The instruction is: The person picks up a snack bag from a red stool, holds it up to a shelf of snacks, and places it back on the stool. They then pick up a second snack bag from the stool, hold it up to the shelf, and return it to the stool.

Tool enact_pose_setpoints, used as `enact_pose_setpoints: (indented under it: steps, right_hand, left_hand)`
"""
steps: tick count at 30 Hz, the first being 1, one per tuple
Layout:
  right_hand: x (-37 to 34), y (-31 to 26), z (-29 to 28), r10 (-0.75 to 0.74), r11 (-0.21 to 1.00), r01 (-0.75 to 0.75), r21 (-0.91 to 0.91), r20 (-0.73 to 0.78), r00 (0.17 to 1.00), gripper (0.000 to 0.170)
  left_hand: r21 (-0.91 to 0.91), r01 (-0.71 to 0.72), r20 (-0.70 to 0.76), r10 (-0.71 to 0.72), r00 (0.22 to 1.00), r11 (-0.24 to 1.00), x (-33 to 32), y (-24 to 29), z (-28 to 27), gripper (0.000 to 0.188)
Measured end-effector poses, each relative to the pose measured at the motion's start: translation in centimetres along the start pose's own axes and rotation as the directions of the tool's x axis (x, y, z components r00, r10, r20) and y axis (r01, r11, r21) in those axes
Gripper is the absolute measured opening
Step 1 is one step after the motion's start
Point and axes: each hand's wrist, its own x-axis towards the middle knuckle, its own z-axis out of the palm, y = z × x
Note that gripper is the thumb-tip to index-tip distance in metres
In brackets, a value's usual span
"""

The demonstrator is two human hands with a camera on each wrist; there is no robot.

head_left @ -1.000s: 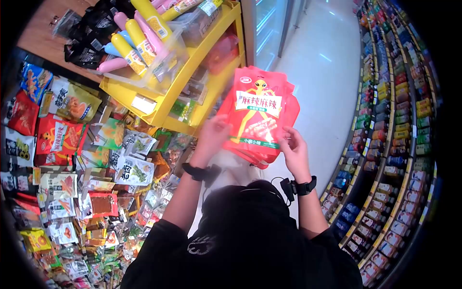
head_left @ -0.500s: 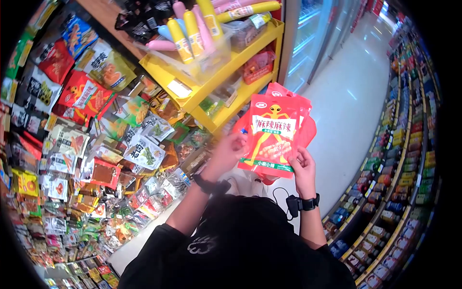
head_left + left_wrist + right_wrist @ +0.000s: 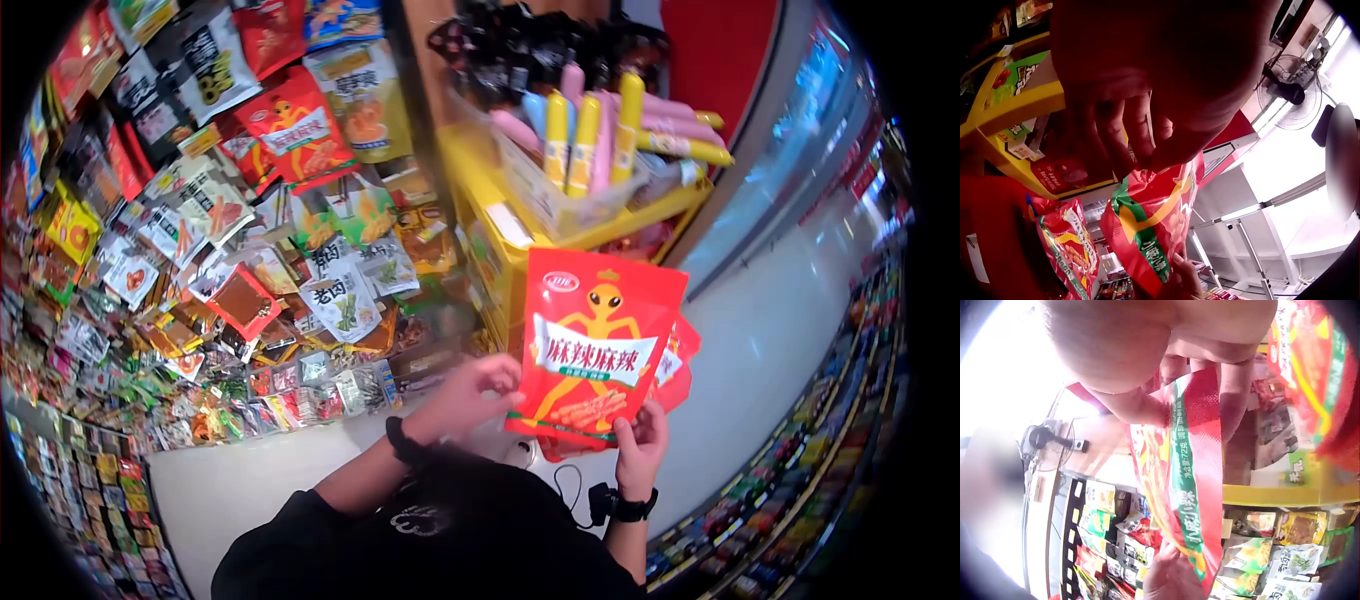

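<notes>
A red snack packet (image 3: 600, 340) with a yellow cartoon figure and a green bottom strip faces up in front of the chest in the head view. My right hand (image 3: 643, 440) pinches its lower right corner, thumb on the front. At the lower left corner, my left hand (image 3: 480, 390) has its thumb and fingertips on the edge; the left wrist view shows those fingers (image 3: 1141, 131) curled and meeting at the packet (image 3: 1154, 219). Partly hidden behind it is another red packet (image 3: 670, 365). The left wrist view shows a similar packet (image 3: 1069, 250) against a red surface (image 3: 991, 231).
On the left, a wall rack holds hanging snack packets (image 3: 340, 300). Ahead stands a yellow shelf unit (image 3: 480, 190) with a clear bin (image 3: 570, 210) of yellow and pink sausages. Pale aisle floor (image 3: 750, 330) and a curved product shelf (image 3: 800, 450) lie to the right.
The head view has swung left, so the rack and yellow shelf now sit further right. The front packet looks larger and closer. My left hand is now at its lower left corner; my right hand keeps its pinch.
</notes>
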Motion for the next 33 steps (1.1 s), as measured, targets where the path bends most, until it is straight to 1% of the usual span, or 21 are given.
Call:
enact_pose_setpoints:
  steps: [1, 3, 5, 7, 9, 10, 11, 13, 14, 15, 17, 18, 19, 21, 22, 23, 25, 26, 29, 31, 33]
  right_hand:
    - [0.3, -0.3, 0.9, 0.003, 0.996, -0.004, -0.085, -0.003, 1.0, 0.037]
    - [1.1, -0.2, 2.9, -0.02, 0.994, 0.023, -0.103, 0.032, 0.999, 0.037]
    - [1.9, 0.0, 5.0, -0.078, 0.989, 0.096, -0.113, 0.152, 0.985, 0.038]
    - [2.9, 0.2, 8.1, -0.108, 0.984, 0.134, -0.114, 0.211, 0.971, 0.039]
    - [3.8, 0.8, 11.3, 0.045, 0.996, -0.06, 0.062, 0.223, 0.974, 0.039]
    - [4.5, 1.2, 12.7, 0.049, 0.995, -0.072, 0.073, 0.279, 0.959, 0.041]
    - [5.2, 1.3, 14.2, 0.038, 0.995, -0.062, 0.075, 0.296, 0.954, 0.041]
    - [6.3, 0.7, 18.0, 0.089, 0.993, -0.109, 0.034, 0.37, 0.925, 0.042]
    - [6.9, 1.1, 19.3, 0.08, 0.995, -0.098, 0.027, 0.393, 0.916, 0.044]
    - [7.5, 1.3, 20.8, 0.076, 0.995, -0.094, 0.025, 0.405, 0.911, 0.044]
    - [8.8, 1.7, 23.8, 0.079, 0.997, -0.079, -0.018, 0.458, 0.886, 0.045]
    - [9.4, 2.0, 25.3, 0.074, 0.997, -0.08, -0.007, 0.484, 0.872, 0.045]
    - [10.2, 2.3, 27.0, 0.072, 0.997, -0.078, -0.008, 0.491, 0.868, 0.045]
    - [11.7, 3.0, 30.1, 0.029, 0.999, -0.044, 0.016, 0.545, 0.838, 0.044]
    - [12.6, 3.6, 31.4, 0.013, 0.999, -0.028, 0.019, 0.56, 0.828, 0.044]
    - [13.5, 4.1, 32.9, 0.009, 1.0, -0.023, 0.018, 0.565, 0.825, 0.044]
    - [15.2, 5.1, 35.6, -0.016, 0.999, -0.011, 0.043, 0.588, 0.809, 0.045]
    - [16.2, 5.5, 36.8, -0.036, 0.999, 0.013, 0.042, 0.607, 0.794, 0.045]
    - [18.0, 5.2, 40.1, -0.042, 0.999, 0.025, 0.035, 0.618, 0.785, 0.044]
    - [19.2, 4.9, 41.9, -0.048, 0.999, 0.025, 0.046, 0.614, 0.788, 0.043]
    - [20.4, 4.8, 43.5, -0.074, 0.996, 0.027, 0.09, 0.579, 0.812, 0.043]
  left_hand:
    - [0.037, -0.04, 0.016, 0.04, 0.999, 0.998, -0.7, 0.1, -0.9, 0.019]
    - [0.015, -0.067, -0.027, 0.067, 0.997, 0.998, -2.0, 0.3, -2.8, 0.019]
    - [-0.017, -0.051, -0.065, 0.05, 0.997, 0.999, -3.3, 0.8, -4.9, 0.02]
    - [-0.04, -0.046, -0.11, 0.041, 0.993, 0.998, -4.4, 0.5, -7.3, 0.017]
    - [-0.137, -0.033, -0.158, 0.011, 0.987, 0.99, -5.5, -0.3, -10.0, 0.017]
    - [-0.127, -0.058, -0.2, 0.032, 0.979, 0.99, -6.0, 0.1, -10.9, 0.017]
    - [-0.12, -0.074, -0.214, 0.047, 0.976, 0.99, -6.4, 0.2, -12.1, 0.017]
    - [-0.113, -0.102, -0.304, 0.063, 0.951, 0.988, -7.8, 0.2, -14.4, 0.017]
    - [-0.032, -0.147, -0.337, 0.128, 0.933, 0.989, -8.1, 0.2, -15.5, 0.015]
    - [-0.03, -0.156, -0.348, 0.137, 0.928, 0.987, -8.7, 0.2, -16.7, 0.015]
    - [-0.015, -0.141, -0.432, 0.121, 0.894, 0.99, -9.5, 0.1, -19.1, 0.013]
    - [-0.064, -0.142, -0.514, 0.089, 0.853, 0.988, -9.3, 1.0, -19.7, 0.01]
    - [-0.062, -0.146, -0.521, 0.092, 0.849, 0.987, -9.2, 1.6, -20.6, 0.01]
    - [0.036, -0.18, -0.671, 0.157, 0.724, 0.983, -8.9, 2.6, -22.6, 0.009]
    - [0.147, -0.142, -0.676, 0.204, 0.708, 0.979, -8.9, 2.5, -24.4, 0.007]
    - [0.149, -0.147, -0.679, 0.21, 0.704, 0.978, -8.6, 2.6, -25.8, 0.007]
    - [0.119, -0.208, -0.711, 0.229, 0.665, 0.971, -8.1, 4.1, -28.1, 0.006]
    - [0.112, -0.209, -0.715, 0.225, 0.662, 0.971, -7.8, 4.3, -29.3, 0.006]
    - [0.112, -0.177, -0.72, 0.203, 0.664, 0.978, -6.2, 5.0, -32.9, 0.008]
    - [0.068, -0.296, -0.696, 0.258, 0.67, 0.953, -5.3, 5.5, -34.6, 0.011]
    - [0.044, -0.3, -0.691, 0.246, 0.68, 0.953, -4.3, 6.2, -36.3, 0.012]
